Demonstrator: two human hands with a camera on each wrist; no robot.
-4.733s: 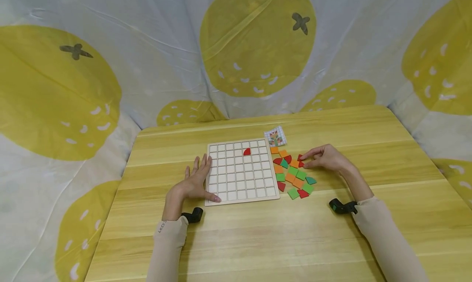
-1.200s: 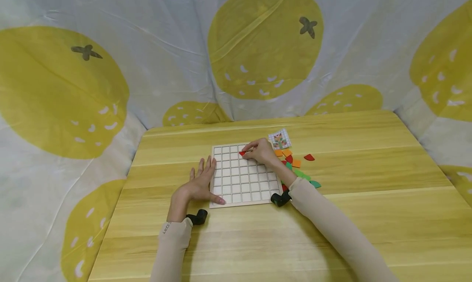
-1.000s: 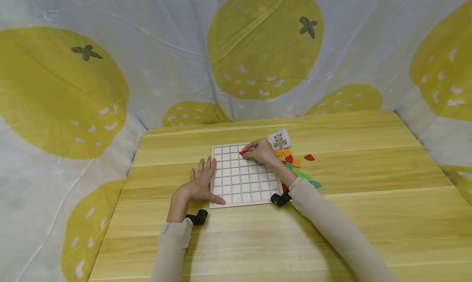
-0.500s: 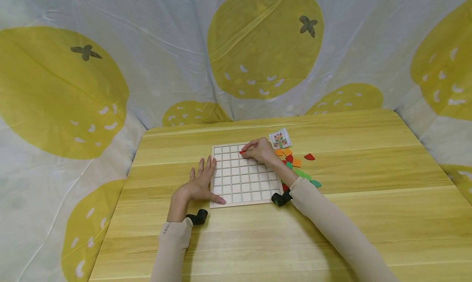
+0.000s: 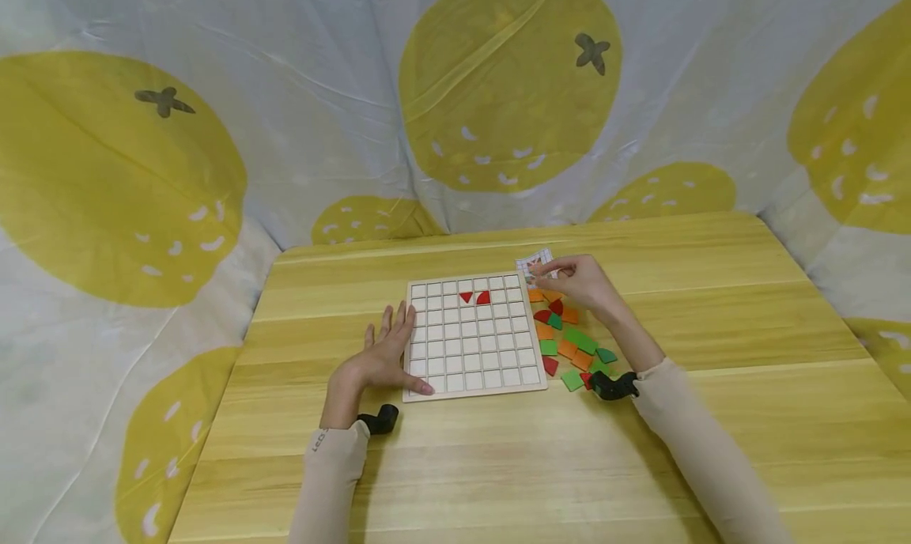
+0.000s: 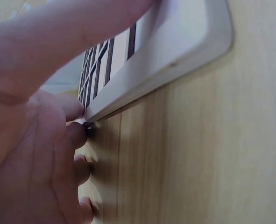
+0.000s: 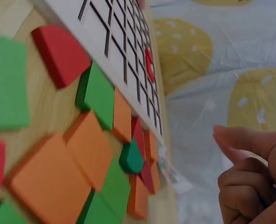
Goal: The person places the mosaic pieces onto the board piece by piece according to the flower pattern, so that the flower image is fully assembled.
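My left hand (image 5: 377, 360) lies at the left edge of a wooden grid board (image 5: 473, 393), its fingers spread against the side and its thumb on the lower left corner. On the board sit two red pieces in neighbouring cells: a small triangle-like red piece (image 5: 466, 297) and a red quarter-circle piece (image 5: 484, 298). My right hand (image 5: 585, 283) hovers by the small printed pattern card (image 5: 523, 264), partly covering it. In the right wrist view, its index finger and thumb stand out in front of bent fingers, with nothing seen between the tips.
Right of the board lie several loose pieces: orange squares (image 5: 581, 360), green squares (image 5: 572, 380), red pieces (image 5: 550, 366) and teal pieces (image 5: 606, 355). All rests on a wooden table (image 5: 455, 473), with a fruit-print cloth (image 5: 285, 133) behind it.
My right hand brought a red piece from the pile to the board, let go of it left of the quarter-circle, then moved right to the card. My left hand stays at the board's edge.
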